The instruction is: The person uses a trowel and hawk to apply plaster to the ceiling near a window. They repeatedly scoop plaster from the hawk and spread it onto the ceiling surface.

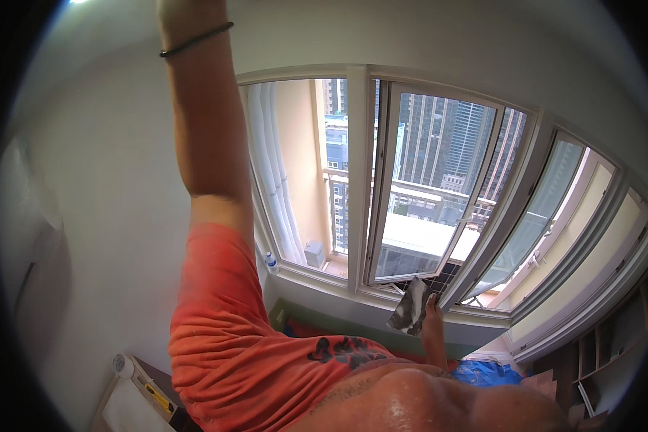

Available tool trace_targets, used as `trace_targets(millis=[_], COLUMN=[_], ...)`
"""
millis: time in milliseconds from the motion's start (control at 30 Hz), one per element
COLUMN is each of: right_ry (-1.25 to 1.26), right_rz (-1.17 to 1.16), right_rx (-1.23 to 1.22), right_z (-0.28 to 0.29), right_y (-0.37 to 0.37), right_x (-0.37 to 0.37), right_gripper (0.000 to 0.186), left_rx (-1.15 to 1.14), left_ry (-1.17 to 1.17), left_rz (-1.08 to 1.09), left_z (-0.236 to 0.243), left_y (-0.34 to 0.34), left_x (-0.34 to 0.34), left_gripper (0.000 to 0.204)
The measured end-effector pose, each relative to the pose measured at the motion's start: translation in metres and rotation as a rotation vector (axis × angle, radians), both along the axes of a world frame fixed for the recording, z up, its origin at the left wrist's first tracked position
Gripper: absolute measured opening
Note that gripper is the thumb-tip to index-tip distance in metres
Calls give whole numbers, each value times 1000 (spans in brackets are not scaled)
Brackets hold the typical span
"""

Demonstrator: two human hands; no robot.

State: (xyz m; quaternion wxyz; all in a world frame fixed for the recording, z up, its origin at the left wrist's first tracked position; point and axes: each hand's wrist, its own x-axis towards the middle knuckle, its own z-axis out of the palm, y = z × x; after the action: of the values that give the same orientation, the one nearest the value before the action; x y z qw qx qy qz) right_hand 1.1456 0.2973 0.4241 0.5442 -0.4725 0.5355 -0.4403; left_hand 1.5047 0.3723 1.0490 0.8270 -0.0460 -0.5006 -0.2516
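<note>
My left arm, in an orange sleeve [216, 277], is raised straight up past the window. A dark bracelet [196, 40] circles its wrist, and the left hand itself lies beyond the top edge of the view. Low in front of the window, my right hand [432, 308] grips the edge of a flat dark plate smeared with white putty [410, 308]. The plate is tilted, and its exact kind is hard to make out. Some of the right fingers are hidden behind it.
A window frame [358, 180] with sashes swung outward spans the middle and right. A small bottle [270, 261] stands at the sill's left end. Lower left, a yellow utility knife [158, 396] and a roll [122, 366] lie on a surface. Blue sheeting [486, 372] and shelving [612, 345] are lower right.
</note>
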Motion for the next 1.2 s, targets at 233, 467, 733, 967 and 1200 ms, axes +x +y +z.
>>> trace_targets(millis=[233, 467, 733, 967, 1200], right_ry=[-77, -1059, -1364, -1347, -1071], right_rz=[148, 246, 526, 326, 107], right_rx=[12, 184, 307, 290, 20], right_z=[-17, 27, 37, 16, 26], right_y=[-24, -20, -16, -9, -10], right_x=[10, 31, 54, 27, 32], right_gripper=[70, 46, 38, 39, 45], left_rx=[-121, 268, -12, 381, 947], left_ry=[-42, 60, -1302, -1631, -666], left_rz=[374, 514, 521, 521, 596], left_z=[-97, -346, -500, -521, -559], left_y=[64, 16, 3, 4, 13], left_x=[-34, -91, -150, -104, -93], left_gripper=[36, 23, 70, 73, 47])
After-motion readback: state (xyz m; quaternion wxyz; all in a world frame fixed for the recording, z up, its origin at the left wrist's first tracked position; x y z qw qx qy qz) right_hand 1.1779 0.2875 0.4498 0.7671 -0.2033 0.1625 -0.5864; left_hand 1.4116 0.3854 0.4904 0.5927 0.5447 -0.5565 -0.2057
